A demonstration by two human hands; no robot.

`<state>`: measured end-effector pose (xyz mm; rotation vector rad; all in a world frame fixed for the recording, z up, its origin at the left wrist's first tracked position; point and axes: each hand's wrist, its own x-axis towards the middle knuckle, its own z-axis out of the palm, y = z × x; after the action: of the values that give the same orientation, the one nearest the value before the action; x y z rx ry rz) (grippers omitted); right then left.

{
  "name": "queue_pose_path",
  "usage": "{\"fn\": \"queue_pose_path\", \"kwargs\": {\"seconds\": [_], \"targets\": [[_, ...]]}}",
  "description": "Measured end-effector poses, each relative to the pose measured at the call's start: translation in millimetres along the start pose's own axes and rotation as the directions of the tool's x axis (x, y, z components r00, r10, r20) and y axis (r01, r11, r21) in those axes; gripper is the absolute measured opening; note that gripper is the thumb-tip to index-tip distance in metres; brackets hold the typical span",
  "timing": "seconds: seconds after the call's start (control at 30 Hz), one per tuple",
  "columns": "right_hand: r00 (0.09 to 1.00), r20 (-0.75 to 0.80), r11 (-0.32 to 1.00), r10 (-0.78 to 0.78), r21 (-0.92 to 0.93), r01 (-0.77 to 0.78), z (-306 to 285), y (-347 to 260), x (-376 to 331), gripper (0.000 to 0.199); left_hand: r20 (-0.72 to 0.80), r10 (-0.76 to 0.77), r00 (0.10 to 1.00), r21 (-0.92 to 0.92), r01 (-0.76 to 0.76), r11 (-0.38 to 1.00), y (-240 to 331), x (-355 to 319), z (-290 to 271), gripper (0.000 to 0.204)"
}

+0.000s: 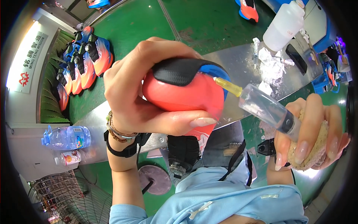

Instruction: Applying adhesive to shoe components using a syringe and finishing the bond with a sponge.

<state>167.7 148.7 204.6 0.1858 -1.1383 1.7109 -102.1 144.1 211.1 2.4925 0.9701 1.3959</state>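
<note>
My left hand (128,86) is wrapped around a coral shoe (182,93) with a black panel and a blue edge, held up in the middle with its rounded end towards me. In my right hand (315,115) is a clear syringe (263,102) with a yellow tip and a dark plunger seal. That tip meets the shoe's edge where coral borders blue; whether it touches I cannot tell. The same right hand also grips a beige sponge-like pad (311,155) against the syringe's rear end, and the fingers partly cover both.
Several matching shoes (89,56) stand in a row at the far left. A white bottle (285,26), crumpled tissue (270,63) and a phone (296,59) lie on the metal bench (223,56). Plastic bottles (71,137) and a wire fan (67,198) are at the lower left.
</note>
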Motion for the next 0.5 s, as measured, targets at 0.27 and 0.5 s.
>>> {"fn": "queue_pose_path", "kwargs": {"seconds": [0.27,0.5], "targets": [[0.996,0.049,0.991,0.076,-0.112,-0.071,-8.6,10.8,4.2,0.031,-0.156,-0.28,0.947,0.102,0.298,0.949,-6.7,-6.4,-1.8,0.089],[0.983,-0.117,0.966,0.139,-0.202,-0.161,-16.2,45.1,-13.7,0.041,-0.35,-0.301,0.887,0.079,0.348,0.934,-31.4,-27.5,-8.4,0.083]]}}
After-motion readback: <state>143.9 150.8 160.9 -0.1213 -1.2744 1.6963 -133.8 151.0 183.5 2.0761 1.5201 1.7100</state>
